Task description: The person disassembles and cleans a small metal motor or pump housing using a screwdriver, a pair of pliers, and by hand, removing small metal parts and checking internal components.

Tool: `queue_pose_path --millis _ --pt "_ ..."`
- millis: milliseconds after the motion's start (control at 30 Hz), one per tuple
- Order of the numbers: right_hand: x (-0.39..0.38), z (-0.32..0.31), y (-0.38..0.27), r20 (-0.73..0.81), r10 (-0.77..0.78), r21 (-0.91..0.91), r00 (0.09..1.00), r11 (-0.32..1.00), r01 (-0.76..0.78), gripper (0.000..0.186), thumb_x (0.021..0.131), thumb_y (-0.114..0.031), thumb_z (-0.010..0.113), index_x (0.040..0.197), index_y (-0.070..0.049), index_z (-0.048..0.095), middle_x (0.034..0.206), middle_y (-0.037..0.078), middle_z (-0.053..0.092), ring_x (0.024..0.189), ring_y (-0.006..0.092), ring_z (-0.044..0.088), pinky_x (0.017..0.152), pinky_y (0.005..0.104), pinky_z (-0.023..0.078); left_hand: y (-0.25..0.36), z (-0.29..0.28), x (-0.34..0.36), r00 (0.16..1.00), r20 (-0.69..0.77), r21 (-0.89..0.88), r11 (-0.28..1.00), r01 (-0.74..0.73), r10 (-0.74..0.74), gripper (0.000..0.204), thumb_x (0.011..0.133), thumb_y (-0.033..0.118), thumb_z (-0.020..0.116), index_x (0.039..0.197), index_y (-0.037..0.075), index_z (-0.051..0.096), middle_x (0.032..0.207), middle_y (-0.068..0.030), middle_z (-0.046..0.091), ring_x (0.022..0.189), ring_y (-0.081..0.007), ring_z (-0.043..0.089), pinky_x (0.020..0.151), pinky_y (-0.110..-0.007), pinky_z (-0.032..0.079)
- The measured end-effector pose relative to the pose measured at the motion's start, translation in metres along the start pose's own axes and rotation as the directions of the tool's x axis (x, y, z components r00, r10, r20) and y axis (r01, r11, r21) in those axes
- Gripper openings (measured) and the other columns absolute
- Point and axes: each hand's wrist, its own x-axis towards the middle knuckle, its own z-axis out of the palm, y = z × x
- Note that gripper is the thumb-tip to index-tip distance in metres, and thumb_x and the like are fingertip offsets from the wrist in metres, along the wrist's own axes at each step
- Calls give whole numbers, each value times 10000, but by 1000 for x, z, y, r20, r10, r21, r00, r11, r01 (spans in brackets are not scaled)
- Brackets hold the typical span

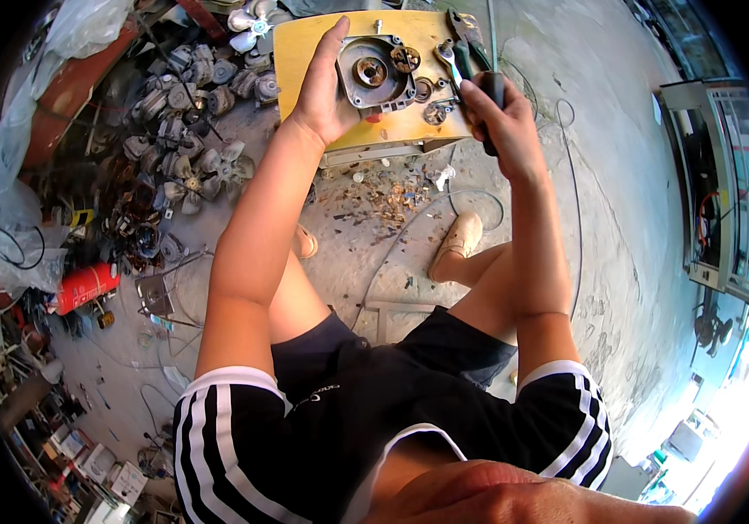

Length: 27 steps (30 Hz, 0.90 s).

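Note:
My left hand (324,100) grips a square grey metal housing (385,94) by its left side, at the yellow work board. The housing has a round hub in its middle and a small round part at its upper right corner. In my right hand (514,127) is a screwdriver (491,87) with a black handle, its long shaft pointing away from me. Just left of that hand lie a metal wrench (450,63) and a tool with dark green handles (464,59). A metal ring (424,88) and several small metal parts (436,113) sit right of the housing.
The yellow board (300,48) tops a low stand between my feet. Many old motors and fan parts (187,175) are heaped at the left, near a red cylinder (86,288). A cable (570,201) runs over the floor. A glass-fronted cabinet (724,183) stands at the right.

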Motion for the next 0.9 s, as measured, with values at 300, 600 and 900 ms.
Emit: queue_pose_path --millis 300,600,900 --pt "3 6 10 2 59 -147 998 987 -58 333 885 -329 775 1013 -35 686 689 -44 553 554 31 469 486 200 377 -19 23 -4 1000 -19 127 992 17 -14 670 983 579 455 1329 12 542 1233 -130 663 1095 -231 664 968 -408 537" --pt "-3 -5 -5 93 101 174 990 978 -116 214 907 -221 728 964 -30 651 680 -36 502 554 48 430 495 207 352 7 -1 -8 935 -212 479 864 -155 285 632 961 594 503 1267 46 576 1213 -107 664 1093 -194 662 978 -362 530" --pt "-12 -12 1 123 185 68 975 979 -194 305 835 -288 814 945 -39 678 706 -37 544 551 50 472 489 211 403 31 -52 -19 812 -271 960 209 188 517 732 975 663 408 1217 18 655 1132 -162 708 1099 -260 671 950 -388 496"
